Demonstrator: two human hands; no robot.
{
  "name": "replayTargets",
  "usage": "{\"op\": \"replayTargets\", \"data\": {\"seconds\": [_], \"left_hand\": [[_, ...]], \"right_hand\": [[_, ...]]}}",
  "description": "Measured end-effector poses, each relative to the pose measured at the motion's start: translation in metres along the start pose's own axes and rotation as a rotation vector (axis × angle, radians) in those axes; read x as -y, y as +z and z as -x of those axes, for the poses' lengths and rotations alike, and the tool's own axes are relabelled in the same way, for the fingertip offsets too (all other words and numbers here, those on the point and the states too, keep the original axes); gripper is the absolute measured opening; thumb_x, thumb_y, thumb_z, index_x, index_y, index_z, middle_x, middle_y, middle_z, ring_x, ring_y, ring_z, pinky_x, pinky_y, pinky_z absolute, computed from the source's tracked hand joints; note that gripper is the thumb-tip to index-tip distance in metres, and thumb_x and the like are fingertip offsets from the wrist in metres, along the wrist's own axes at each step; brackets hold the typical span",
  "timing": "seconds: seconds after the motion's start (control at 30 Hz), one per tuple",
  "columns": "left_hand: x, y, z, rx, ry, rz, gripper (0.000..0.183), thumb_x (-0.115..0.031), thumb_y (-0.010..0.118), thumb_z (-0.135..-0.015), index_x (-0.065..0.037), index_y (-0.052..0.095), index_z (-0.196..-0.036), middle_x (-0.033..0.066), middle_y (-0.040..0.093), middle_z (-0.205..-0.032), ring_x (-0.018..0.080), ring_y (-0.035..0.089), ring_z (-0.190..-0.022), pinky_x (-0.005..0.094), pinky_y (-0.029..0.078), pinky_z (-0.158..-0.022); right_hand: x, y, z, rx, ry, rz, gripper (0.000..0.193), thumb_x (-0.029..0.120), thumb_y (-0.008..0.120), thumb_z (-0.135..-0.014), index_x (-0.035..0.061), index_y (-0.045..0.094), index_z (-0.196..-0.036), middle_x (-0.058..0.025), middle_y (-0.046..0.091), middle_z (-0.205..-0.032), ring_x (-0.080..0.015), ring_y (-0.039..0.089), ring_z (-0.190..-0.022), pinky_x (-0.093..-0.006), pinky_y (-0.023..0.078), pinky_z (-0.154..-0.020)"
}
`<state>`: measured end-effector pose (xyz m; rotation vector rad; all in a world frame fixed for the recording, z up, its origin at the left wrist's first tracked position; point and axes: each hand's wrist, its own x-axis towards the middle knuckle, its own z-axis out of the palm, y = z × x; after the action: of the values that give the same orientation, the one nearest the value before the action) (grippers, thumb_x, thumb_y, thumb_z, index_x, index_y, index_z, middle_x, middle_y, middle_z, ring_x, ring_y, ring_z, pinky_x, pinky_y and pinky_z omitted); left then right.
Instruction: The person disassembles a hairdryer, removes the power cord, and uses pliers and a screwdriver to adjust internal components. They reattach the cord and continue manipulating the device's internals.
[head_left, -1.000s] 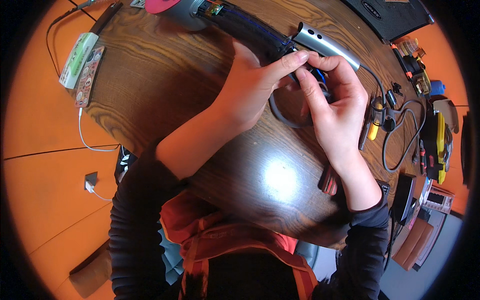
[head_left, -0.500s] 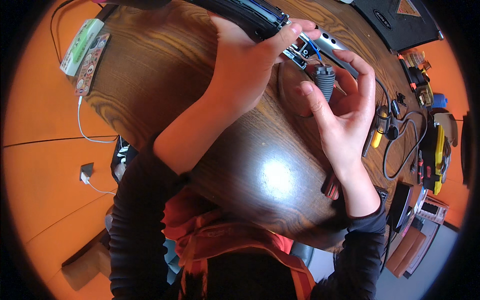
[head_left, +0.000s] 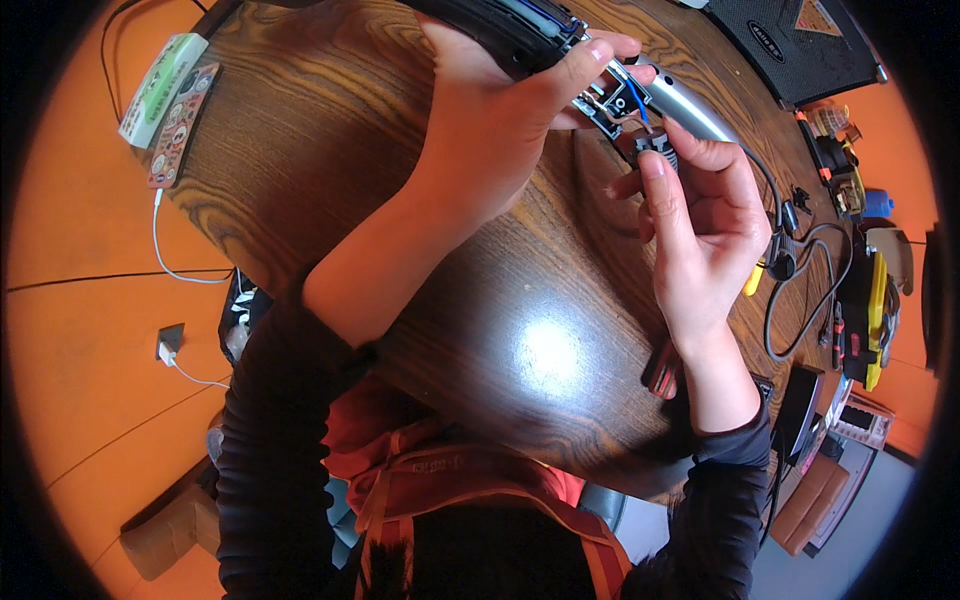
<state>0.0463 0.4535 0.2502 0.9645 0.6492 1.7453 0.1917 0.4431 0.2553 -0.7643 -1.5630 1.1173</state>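
My left hand [head_left: 485, 140] is closed around a long black appliance handle [head_left: 490, 28] that is opened up at its near end. Inside that end a small metal-edged frame [head_left: 608, 108] shows, with blue and brown wires [head_left: 641, 110] running out of it. The wires lead to a dark ribbed cord sleeve [head_left: 668, 152], pinched between thumb and fingers of my right hand [head_left: 710, 230]. The sleeve sits close to the open end; whether they touch I cannot tell. Behind both hands lies a silver curved casing [head_left: 695, 110], partly covered by my fingers.
On the wooden table [head_left: 480, 330] a grey cable [head_left: 775, 330] loops at the right, near a yellow-handled tool [head_left: 753, 280]. A red-and-black tool [head_left: 661, 368] lies by my right wrist. A dark speaker-like box [head_left: 790, 45] stands far right; a power bank-like slab [head_left: 184, 125] lies far left.
My right hand has shifted its hold up to the top of the ribbed sleeve, its fingers closing in a pinch. The sleeve has tilted and come nearer the open end. My left hand has barely moved.
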Motion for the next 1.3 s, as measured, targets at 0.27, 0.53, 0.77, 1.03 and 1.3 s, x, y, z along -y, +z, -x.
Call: {"op": "replayTargets", "data": {"seconds": [0.27,0.53,0.77,1.03,1.3], "left_hand": [[0.004,-0.002,0.001,0.021,0.056,0.071,0.018,-0.002,0.051,-0.082,0.011,0.047,-0.094,0.0195,0.059,-0.086,0.023,0.062,-0.081,0.0296,0.053,-0.069],[0.005,-0.002,-0.001,0.048,0.182,-0.129,0.015,0.0,0.053,-0.08,0.007,0.049,-0.093,0.0154,0.062,-0.082,0.0167,0.061,-0.074,0.025,0.05,-0.065],[0.008,-0.003,-0.003,0.109,0.369,-0.226,0.008,0.003,0.054,-0.078,0.005,0.053,-0.086,0.0141,0.062,-0.081,0.016,0.061,-0.074,0.0254,0.049,-0.067],[0.001,-0.002,0.005,-0.019,0.052,-0.068,0.031,-0.001,0.05,-0.081,0.006,0.038,-0.108,0.0169,0.061,-0.086,0.0234,0.062,-0.079,0.0285,0.052,-0.068],[0.005,-0.002,0.005,0.016,0.075,-0.076,0.027,-0.001,0.05,-0.082,0.001,0.036,-0.105,0.0168,0.059,-0.086,0.0272,0.062,-0.083,0.0334,0.054,-0.071]], "right_hand": [[-0.003,-0.001,-0.001,0.009,-0.081,0.065,0.015,-0.005,0.062,-0.075,-0.005,0.055,-0.088,-0.0123,0.061,-0.097,-0.0085,0.057,-0.075,-0.0195,0.049,-0.063],[-0.007,-0.008,-0.008,0.015,-0.282,0.465,0.021,0.007,0.069,-0.07,-0.0006,0.055,-0.085,-0.0097,0.063,-0.083,-0.0125,0.062,-0.074,-0.0219,0.048,-0.064],[-0.009,-0.013,-0.009,0.038,-0.283,0.533,0.027,0.011,0.071,-0.069,0.0011,0.053,-0.087,-0.0075,0.062,-0.075,-0.0123,0.061,-0.063,-0.0214,0.047,-0.058],[-0.009,-0.007,-0.008,0.051,-0.448,0.588,0.026,0.002,0.068,-0.067,0.0002,0.053,-0.089,-0.0112,0.059,-0.083,-0.0203,0.06,-0.073,-0.0261,0.048,-0.064],[0.0,-0.014,-0.013,0.206,-0.566,0.811,0.032,-0.003,0.062,-0.069,-0.0005,0.053,-0.099,-0.0153,0.057,-0.091,-0.0288,0.058,-0.082,-0.0318,0.048,-0.07]]}}
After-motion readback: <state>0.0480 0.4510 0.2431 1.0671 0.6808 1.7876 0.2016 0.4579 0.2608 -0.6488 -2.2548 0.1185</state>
